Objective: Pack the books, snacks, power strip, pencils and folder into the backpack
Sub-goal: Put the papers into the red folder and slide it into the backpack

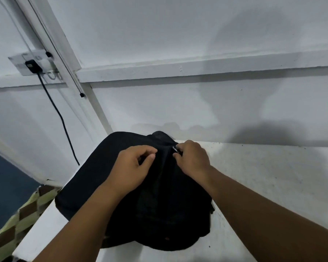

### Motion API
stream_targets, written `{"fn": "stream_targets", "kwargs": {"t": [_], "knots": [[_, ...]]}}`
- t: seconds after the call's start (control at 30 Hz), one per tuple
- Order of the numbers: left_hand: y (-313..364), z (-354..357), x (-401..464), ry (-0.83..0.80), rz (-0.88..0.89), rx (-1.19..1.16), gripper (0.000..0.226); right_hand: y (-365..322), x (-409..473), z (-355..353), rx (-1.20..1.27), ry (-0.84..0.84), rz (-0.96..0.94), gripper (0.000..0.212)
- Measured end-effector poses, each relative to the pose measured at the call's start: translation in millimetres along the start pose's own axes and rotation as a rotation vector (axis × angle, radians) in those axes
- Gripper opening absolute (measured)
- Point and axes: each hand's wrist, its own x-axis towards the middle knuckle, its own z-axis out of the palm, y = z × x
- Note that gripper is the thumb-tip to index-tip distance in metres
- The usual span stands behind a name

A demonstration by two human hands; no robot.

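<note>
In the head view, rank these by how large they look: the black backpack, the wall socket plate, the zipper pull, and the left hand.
1. The black backpack, by far the largest.
2. The left hand.
3. The wall socket plate; it is farther from the camera, so its rank against the hand is unsure.
4. The zipper pull, pinched by the right hand.

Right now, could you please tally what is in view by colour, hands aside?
Black: 3 - backpack, zipper pull, plugged-in cable
White: 2 - table, wall socket
Checkered green and brown: 1 - cloth
Total: 6
</note>
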Motion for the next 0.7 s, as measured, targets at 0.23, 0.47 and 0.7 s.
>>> {"fn": "stream_targets", "kwargs": {"t": [0.23,0.47,0.7], "knots": [[-35.1,-0.9,61.1,-0.165,0.173,0.09,0.018,-1.6,2.2,8.2,-0.044,0.065,0.076,0.018],[-41.0,42.6,136.0,-0.704,0.103,0.233,0.032,-16.0,-2.9,-12.9,-0.219,0.126,-0.048,0.017],[-63.2,54.2,146.0,-0.771,-0.113,-0.175,0.007,-11.0,-9.8,2.1,-0.24,0.16,-0.039,0.017]]}}
